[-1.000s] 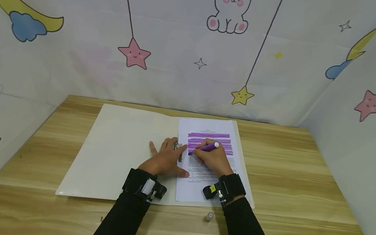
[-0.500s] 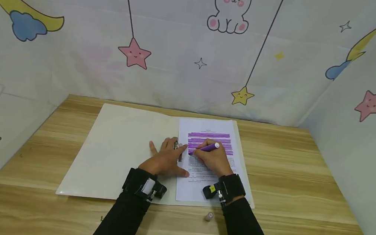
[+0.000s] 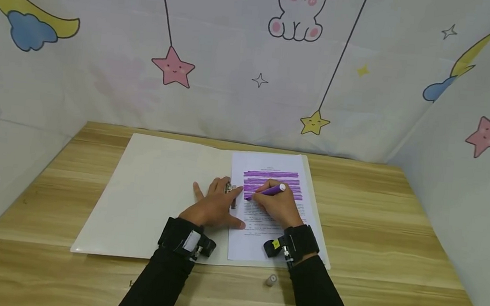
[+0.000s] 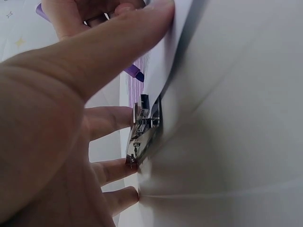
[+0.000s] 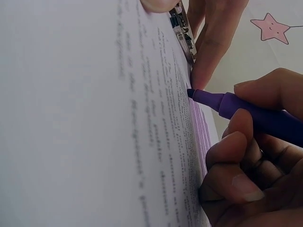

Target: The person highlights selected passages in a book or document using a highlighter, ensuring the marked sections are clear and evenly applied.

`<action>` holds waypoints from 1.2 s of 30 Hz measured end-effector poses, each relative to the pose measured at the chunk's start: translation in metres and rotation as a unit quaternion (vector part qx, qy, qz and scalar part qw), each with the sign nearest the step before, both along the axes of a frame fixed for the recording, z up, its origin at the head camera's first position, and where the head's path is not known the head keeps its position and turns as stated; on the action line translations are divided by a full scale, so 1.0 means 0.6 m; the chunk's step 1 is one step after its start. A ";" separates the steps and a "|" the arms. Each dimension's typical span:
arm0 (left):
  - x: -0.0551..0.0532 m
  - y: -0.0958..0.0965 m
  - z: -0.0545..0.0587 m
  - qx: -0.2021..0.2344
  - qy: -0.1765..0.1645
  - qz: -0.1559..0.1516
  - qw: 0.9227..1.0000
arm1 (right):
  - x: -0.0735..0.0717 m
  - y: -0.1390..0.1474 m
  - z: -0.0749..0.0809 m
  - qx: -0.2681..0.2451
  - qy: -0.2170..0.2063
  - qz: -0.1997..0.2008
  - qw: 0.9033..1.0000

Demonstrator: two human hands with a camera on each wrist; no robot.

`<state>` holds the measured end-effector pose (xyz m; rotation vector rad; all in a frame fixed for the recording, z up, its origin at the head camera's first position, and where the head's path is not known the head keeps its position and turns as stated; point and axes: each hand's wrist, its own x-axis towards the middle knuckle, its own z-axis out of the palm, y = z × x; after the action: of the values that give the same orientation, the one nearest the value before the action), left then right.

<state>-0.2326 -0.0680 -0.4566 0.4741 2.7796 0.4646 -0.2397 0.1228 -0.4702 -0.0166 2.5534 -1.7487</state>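
Note:
My right hand (image 3: 279,205) pinches a purple highlighter (image 5: 255,113) between thumb and fingers. Its dark chisel tip (image 5: 190,93) is right at the printed sheet (image 3: 245,250), at the left end of a text line just under several purple-marked lines (image 3: 272,179). My left hand (image 3: 211,208) lies with fingers spread over the sheet's left edge, thumb and index fingertip on the paper. Under those fingers is the metal clip (image 4: 142,132) of the white folder (image 3: 149,193), which lies spread flat beneath the sheet. In the left wrist view the sheet's edge runs into the clip.
A small greyish pen cap (image 3: 271,280) lies on the wooden table (image 3: 377,242) just in front of the folder. White cloth walls (image 3: 214,106) printed with stars and moons stand behind and at both sides. Each wrist wears a black strap (image 3: 302,239) with a camera.
The view has shifted very slightly. The highlighter tip stays at the left end of the line, with a small purple mark there now, and both hands keep their places.

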 end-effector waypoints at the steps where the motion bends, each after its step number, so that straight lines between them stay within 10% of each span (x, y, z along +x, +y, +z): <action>1: 0.000 0.000 0.001 0.000 0.000 0.001 1.000 | 0.000 0.000 0.001 0.001 0.001 0.000 1.000; 36: -0.001 0.003 -0.001 0.002 -0.001 0.003 1.000 | -0.003 0.012 -0.006 0.000 0.000 -0.010 1.000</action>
<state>-0.2334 -0.0664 -0.4571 0.4671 2.7792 0.4714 -0.2417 0.1298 -0.4736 0.0087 2.5614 -1.7564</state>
